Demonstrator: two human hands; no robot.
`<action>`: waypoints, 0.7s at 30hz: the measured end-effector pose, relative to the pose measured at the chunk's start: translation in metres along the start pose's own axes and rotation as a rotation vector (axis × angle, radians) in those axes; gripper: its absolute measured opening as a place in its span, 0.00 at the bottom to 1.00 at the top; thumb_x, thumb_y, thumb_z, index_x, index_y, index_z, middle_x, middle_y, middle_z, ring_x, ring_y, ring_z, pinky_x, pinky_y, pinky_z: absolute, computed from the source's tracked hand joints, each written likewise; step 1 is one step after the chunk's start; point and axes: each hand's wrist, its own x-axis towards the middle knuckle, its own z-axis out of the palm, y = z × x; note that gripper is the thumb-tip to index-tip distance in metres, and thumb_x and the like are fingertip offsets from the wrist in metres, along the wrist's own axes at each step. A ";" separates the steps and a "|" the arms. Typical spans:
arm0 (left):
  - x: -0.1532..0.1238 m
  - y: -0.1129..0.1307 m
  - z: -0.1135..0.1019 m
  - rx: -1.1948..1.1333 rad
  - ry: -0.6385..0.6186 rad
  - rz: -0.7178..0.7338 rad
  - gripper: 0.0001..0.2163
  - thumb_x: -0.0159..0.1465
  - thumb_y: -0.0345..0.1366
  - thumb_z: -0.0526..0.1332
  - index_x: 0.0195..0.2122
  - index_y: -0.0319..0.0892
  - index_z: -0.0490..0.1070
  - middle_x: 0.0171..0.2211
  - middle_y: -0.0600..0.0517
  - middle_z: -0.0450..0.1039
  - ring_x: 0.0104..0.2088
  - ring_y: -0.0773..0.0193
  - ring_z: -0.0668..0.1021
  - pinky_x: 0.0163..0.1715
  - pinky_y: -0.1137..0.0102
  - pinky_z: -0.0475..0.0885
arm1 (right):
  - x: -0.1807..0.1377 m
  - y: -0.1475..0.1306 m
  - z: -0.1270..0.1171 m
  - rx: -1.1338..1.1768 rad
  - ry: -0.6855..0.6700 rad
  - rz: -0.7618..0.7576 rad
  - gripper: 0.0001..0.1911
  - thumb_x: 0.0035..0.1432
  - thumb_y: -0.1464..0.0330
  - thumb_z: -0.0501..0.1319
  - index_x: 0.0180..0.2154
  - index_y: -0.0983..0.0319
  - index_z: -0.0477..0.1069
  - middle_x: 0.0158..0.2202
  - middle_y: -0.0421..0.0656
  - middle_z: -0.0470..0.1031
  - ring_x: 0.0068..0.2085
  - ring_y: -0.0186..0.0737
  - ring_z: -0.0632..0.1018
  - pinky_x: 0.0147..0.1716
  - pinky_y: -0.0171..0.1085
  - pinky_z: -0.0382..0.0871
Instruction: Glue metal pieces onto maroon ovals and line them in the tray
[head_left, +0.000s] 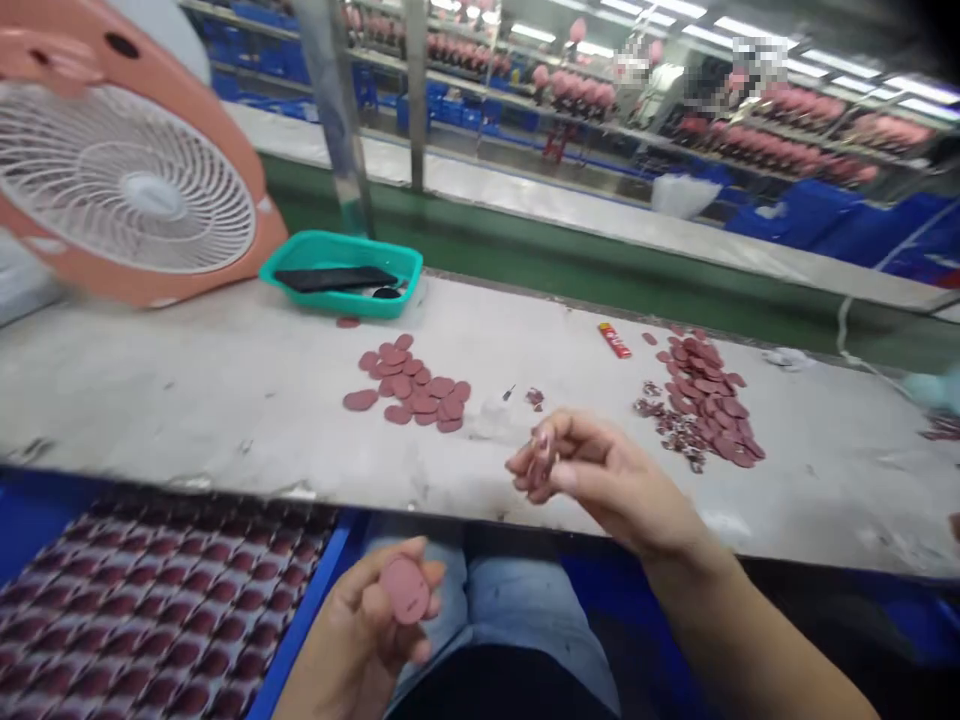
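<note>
My left hand [360, 630] is low over my lap, and its fingers hold a flat pink oval pad [405, 590]. My right hand [600, 470] is above the table's front edge, pinching a small bunch of dark pink pads [538, 472] between thumb and fingers. Loose pink oval pads form a pile [409, 385] on the grey work table [187, 400], left of my right hand. A second, larger pile [705, 405] lies to the right of that hand, with a patch of smaller mottled pieces [656, 410] along its left side.
A blue-rimmed tray [300, 625] of neatly rowed pads sits at lower left. A pink fan [225, 270] stands at the far left. A teal tray [390, 300] holds a black phone [334, 279]. A small red packet [615, 340] lies on the table. A green belt [480, 235] runs behind.
</note>
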 end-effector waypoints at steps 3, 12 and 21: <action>-0.013 -0.005 0.004 0.024 0.010 -0.007 0.24 0.34 0.49 0.81 0.31 0.44 0.84 0.28 0.50 0.80 0.25 0.67 0.79 0.18 0.80 0.72 | -0.020 0.027 0.029 0.014 -0.080 0.038 0.08 0.60 0.71 0.69 0.42 0.55 0.76 0.39 0.37 0.80 0.38 0.25 0.79 0.41 0.24 0.74; -0.010 -0.009 -0.021 0.060 -0.234 0.000 0.18 0.48 0.50 0.76 0.32 0.43 0.83 0.25 0.52 0.72 0.27 0.68 0.73 0.22 0.78 0.73 | -0.017 0.035 0.058 -0.339 -0.059 -0.132 0.12 0.58 0.71 0.69 0.44 0.53 0.81 0.38 0.40 0.80 0.39 0.32 0.79 0.39 0.31 0.74; -0.006 -0.010 -0.024 0.034 -0.310 -0.017 0.16 0.53 0.49 0.74 0.30 0.40 0.83 0.26 0.51 0.74 0.27 0.70 0.73 0.24 0.80 0.75 | -0.012 0.026 0.063 -0.553 -0.099 -0.166 0.08 0.58 0.73 0.68 0.41 0.61 0.80 0.34 0.39 0.80 0.34 0.30 0.79 0.35 0.30 0.73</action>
